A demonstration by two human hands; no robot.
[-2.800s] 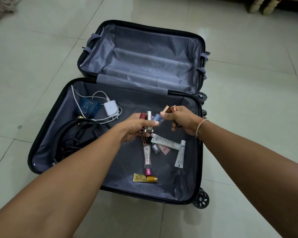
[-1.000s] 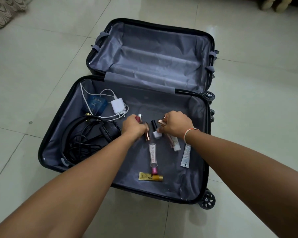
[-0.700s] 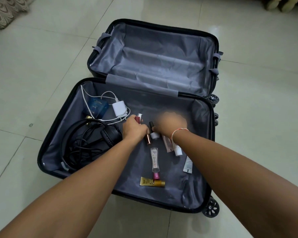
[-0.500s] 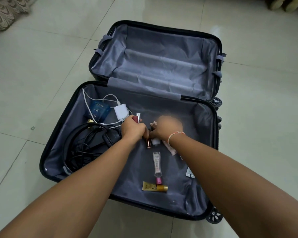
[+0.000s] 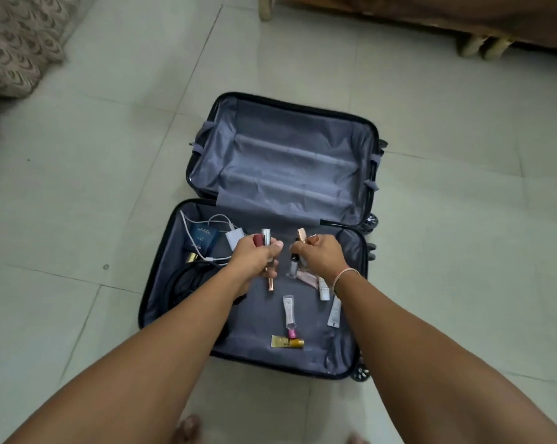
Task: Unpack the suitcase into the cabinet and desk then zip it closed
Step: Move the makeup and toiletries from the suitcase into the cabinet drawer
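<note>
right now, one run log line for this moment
suitcase open on floor | left hand grips cosmetic sticks | right hand grips cosmetic sticks | yellow tube unpicked

We only get arms and hands here, plus a bit of our toes (image 5: pixel 187 426) at the bottom edge. Both forearms are bare all the way up, no sleeves anywhere in view. Our left hand (image 5: pixel 254 256) has nothing on it, no ring or watch showing. Our right hand (image 5: pixel 323 257) is plain too, but its wrist wears a thin band (image 5: pixel 342 275), pale with an orange-pink tint. Feet look bare.
</note>
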